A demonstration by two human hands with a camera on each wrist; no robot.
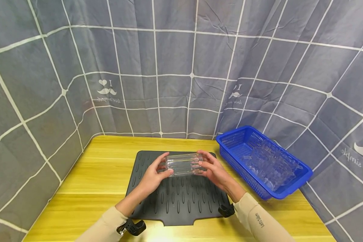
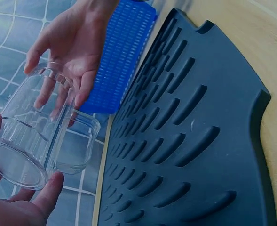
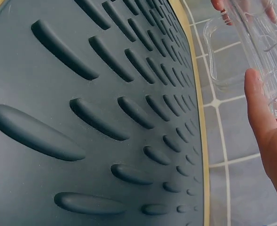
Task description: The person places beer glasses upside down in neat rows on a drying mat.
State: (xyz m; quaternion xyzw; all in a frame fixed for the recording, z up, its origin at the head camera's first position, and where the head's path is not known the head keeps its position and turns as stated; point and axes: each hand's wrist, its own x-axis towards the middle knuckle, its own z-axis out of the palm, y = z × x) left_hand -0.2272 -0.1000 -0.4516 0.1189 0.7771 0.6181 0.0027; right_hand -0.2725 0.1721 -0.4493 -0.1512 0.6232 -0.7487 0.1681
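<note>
A clear glass mug (image 1: 182,164) lies sideways in the air above the dark grey mat, held between both hands. My left hand (image 1: 152,177) grips its left end, with the thumb on the near side and the fingers behind. At the other end, my right hand (image 1: 214,170) holds the mug between thumb and fingers. The left wrist view shows the mug's ribbed wall and its squared glass handle (image 2: 92,141), which no finger grips. Part of the mug is cut off in the right wrist view, where a thumb (image 3: 257,96) lies along the glass.
The studded mat (image 1: 181,205) rests on a yellow wooden table (image 1: 78,188). To the right, a blue plastic basket (image 1: 230,157) contains several pieces of clear glassware (image 1: 269,164). A grey curtain (image 1: 175,90) with white grid lines hangs behind the table and along its sides.
</note>
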